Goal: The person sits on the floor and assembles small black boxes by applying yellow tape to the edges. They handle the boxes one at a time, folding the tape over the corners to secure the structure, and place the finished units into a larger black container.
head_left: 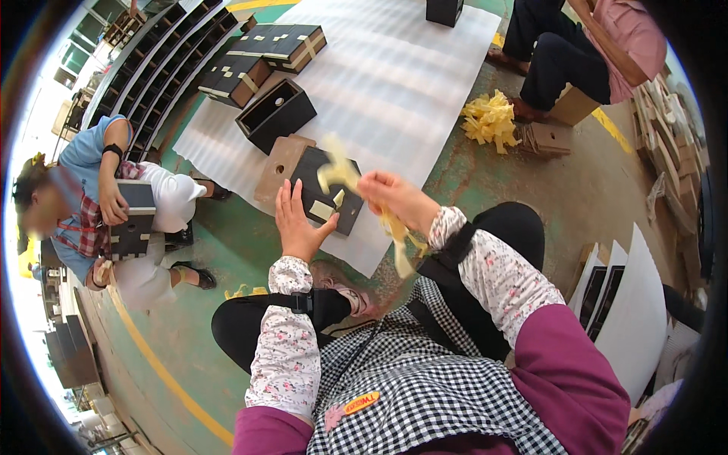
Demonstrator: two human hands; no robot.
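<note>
My left hand (pixel 298 230) rests on the near left corner of a black box (pixel 315 176), fingers spread, thumb stretched along its near side. Short strips of pale yellow tape (pixel 322 209) stick to the box's near side. Closed in a pinch, my right hand (pixel 400 200) holds a tangle of peeled yellow tape (pixel 400 254) just right of the box. One loose end reaches up over the box and looks smeared by motion; other ends dangle below the hand. A brown panel with a round hole (pixel 283 165) lies against the box's left side.
White foam sheeting (pixel 387 83) covers the floor ahead. On it stand an open black box (pixel 276 115) and several taped boxes (pixel 262 57). A person at left holds a black box (pixel 135 216). Another person sits at upper right by a yellow tape heap (pixel 491 121).
</note>
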